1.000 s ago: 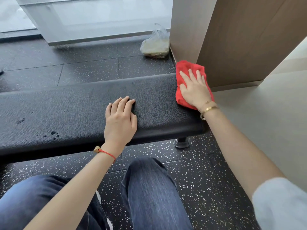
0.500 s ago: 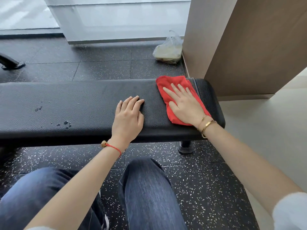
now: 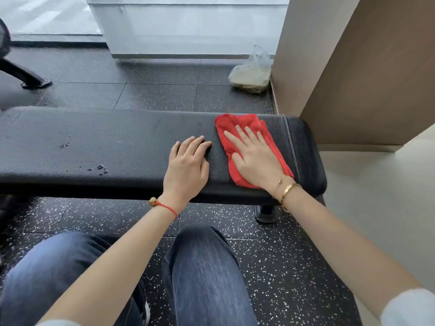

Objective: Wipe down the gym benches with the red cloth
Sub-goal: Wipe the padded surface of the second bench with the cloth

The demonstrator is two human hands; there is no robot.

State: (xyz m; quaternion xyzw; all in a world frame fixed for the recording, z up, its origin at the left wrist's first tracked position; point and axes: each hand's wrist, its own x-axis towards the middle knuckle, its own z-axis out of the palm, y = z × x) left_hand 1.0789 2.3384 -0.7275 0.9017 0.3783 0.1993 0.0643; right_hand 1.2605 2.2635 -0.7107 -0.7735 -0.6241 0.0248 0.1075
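Observation:
A long black padded gym bench (image 3: 117, 147) runs across the view in front of my knees. The red cloth (image 3: 237, 124) lies flat on its right part. My right hand (image 3: 254, 158) presses on the cloth with straight, spread fingers and covers its middle. My left hand (image 3: 187, 165) rests flat on the bare pad just left of the cloth, fingers straight. Small dark marks (image 3: 101, 169) dot the pad further left.
A brown wall panel (image 3: 376, 78) stands right behind the bench's right end. A clear plastic bag (image 3: 251, 71) sits on the speckled black floor by the wall's corner. A black machine foot (image 3: 30, 80) is at the far left. The bench's leg (image 3: 266, 212) stands under its right end.
My right hand has slid the red cloth leftward from the bench's right end onto the pad, closer to my left hand. The left hand has stayed in place.

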